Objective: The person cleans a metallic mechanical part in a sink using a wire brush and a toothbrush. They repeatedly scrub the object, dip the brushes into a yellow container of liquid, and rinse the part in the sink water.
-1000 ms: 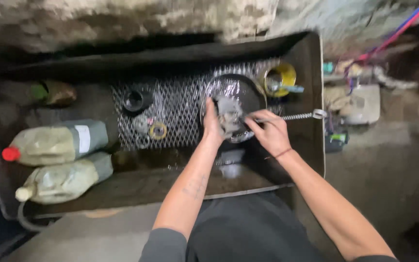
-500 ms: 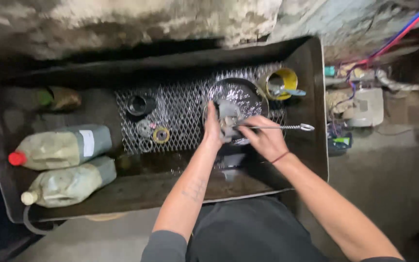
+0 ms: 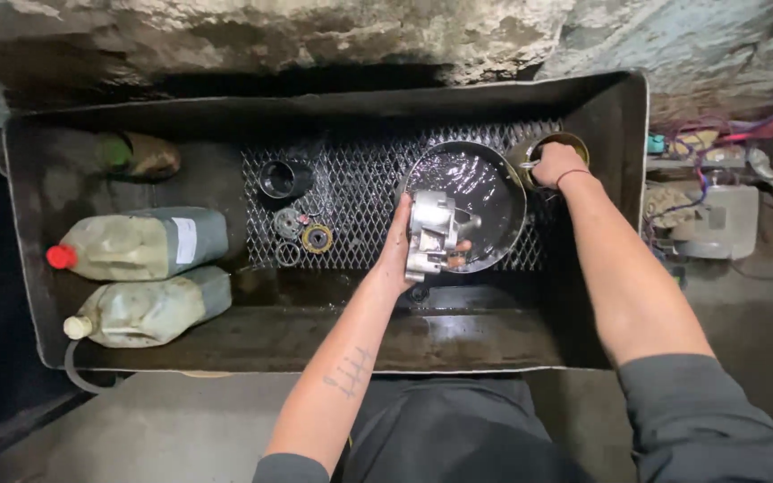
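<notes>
Left hand (image 3: 402, 255) grips a metal part (image 3: 431, 234); right hand (image 3: 556, 165) reaches the can (image 3: 574, 143).

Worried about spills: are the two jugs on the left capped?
Capped. Both jugs lie on their sides: one has a red cap, the other a white one.

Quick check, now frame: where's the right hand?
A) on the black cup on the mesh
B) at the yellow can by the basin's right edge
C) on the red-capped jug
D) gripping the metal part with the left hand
B: the right hand is at the yellow can, while the left hand alone holds the metal part over the round basin.
</notes>
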